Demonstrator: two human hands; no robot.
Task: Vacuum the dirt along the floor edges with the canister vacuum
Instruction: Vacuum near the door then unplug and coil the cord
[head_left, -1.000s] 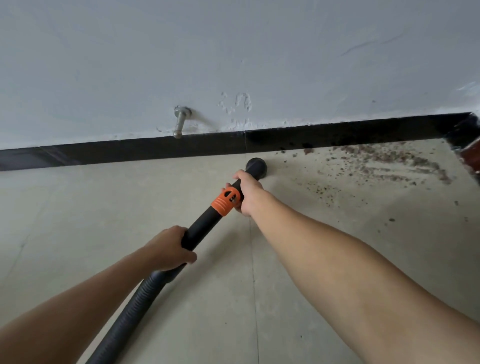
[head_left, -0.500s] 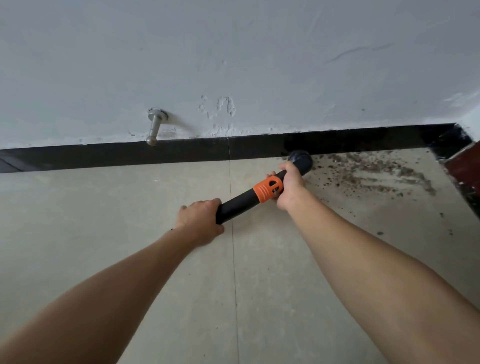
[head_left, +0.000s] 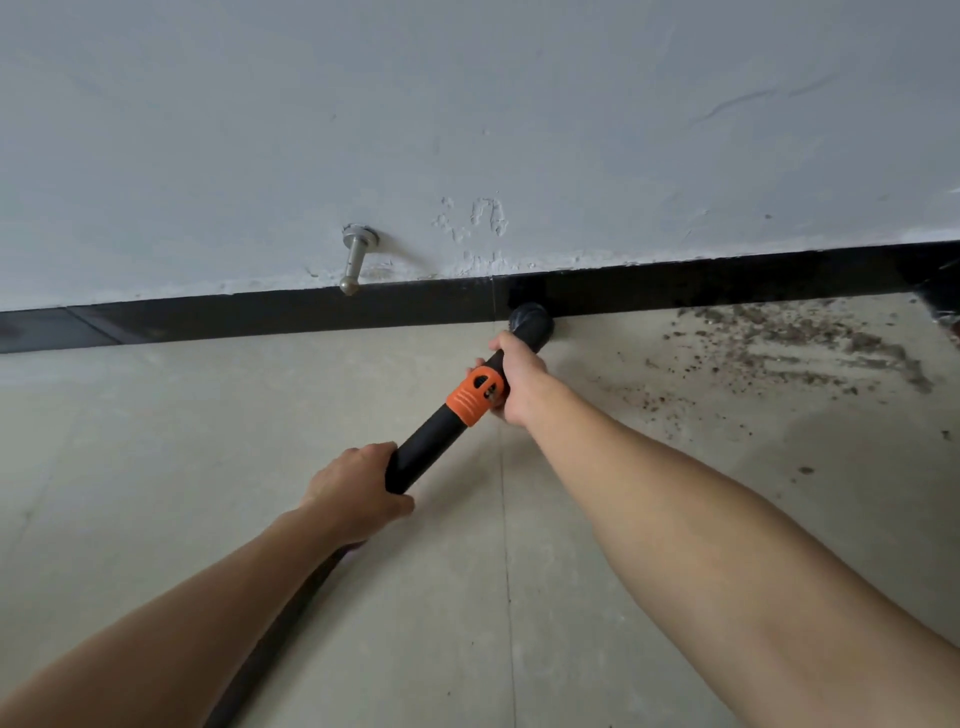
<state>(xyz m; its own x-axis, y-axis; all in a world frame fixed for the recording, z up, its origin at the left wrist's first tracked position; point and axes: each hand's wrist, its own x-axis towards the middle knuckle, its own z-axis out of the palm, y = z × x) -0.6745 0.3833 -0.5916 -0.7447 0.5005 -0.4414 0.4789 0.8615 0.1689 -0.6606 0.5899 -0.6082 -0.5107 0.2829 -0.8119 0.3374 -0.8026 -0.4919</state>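
Nozzle (head_left: 532, 322) drawn left off dirt (head_left: 810, 343); left hand (head_left: 353, 488), right hand (head_left: 519, 379) grip wand (head_left: 426, 441); advise hugging skirting (head_left: 260, 317), sweeping right slowly.

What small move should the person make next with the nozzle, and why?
Probably slide the nozzle right along the baseboard: it sits at the floor edge, left hand and right hand grip the wand, and the dirt lies scattered to its right.

No lettering is legible; the orange collar (head_left: 474, 397) possibly carries moulded marks, unreadable.
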